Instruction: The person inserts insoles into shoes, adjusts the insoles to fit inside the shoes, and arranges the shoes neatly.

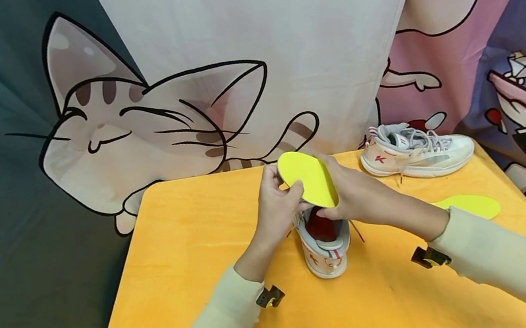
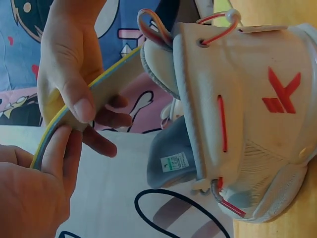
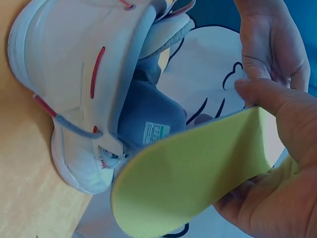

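Pale sleeves (image 1: 510,267) reach in from the near side; the left hand (image 1: 276,203) and right hand (image 1: 358,193) grasp opposite edges of a yellow insole (image 1: 306,177) between thumb and fingers, just above a white sneaker (image 1: 326,268). It looks light, thin and bendable, so edge grips should suit. The labelled grey tongue (image 3: 153,115) may crowd the way in. Far right on the orange worktop (image 1: 200,290) sits the matching sneaker (image 1: 415,157); a second insole (image 1: 474,206) lies nearer.
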{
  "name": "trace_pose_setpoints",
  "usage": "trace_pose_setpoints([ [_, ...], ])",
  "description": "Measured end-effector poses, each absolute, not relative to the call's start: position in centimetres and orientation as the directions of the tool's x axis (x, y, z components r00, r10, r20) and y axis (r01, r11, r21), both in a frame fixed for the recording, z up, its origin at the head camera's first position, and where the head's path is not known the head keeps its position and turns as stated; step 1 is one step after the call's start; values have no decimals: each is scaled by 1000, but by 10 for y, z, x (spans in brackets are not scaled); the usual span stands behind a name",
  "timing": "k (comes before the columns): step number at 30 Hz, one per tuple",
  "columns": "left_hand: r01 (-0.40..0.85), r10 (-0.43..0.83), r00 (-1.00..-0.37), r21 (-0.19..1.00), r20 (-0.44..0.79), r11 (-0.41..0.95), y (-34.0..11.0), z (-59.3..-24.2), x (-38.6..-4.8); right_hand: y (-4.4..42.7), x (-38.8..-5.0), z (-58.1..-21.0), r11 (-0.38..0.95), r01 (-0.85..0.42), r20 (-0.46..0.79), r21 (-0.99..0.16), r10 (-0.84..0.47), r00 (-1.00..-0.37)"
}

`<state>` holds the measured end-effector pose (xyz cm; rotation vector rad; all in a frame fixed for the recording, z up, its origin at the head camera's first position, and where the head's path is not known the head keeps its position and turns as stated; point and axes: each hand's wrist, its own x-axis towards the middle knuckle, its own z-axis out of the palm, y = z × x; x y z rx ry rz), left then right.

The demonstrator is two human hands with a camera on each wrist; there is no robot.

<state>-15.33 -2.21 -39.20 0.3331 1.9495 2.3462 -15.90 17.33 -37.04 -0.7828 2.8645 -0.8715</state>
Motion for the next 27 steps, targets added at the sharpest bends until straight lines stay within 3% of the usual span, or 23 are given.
trace_pose_setpoints([
  [6,108,211,-968,984,136,-142,-28,-395,-157,180,-162,-368,727,-486,101,-484,-506,-857],
  [11,284,291,-925,954,246,95,-39,-391,-161,187,-165,-364,724,-506,86,-469,-532,-842],
  [15,462,425,-853,816,301,348,-48,-383,-164,192,-167,-360,712,-525,58,-467,-568,-821],
  [19,560,535,-804,635,261,532,-51,-376,-166,197,-170,-358,707,-536,21,-461,-595,-803],
  [24,629,606,-765,452,218,633,-45,-376,-166,198,-170,-356,720,-538,-21,-439,-607,-795],
  [27,646,610,-757,401,232,649,-42,-379,-165,196,-169,-355,730,-533,-29,-428,-600,-799],
])
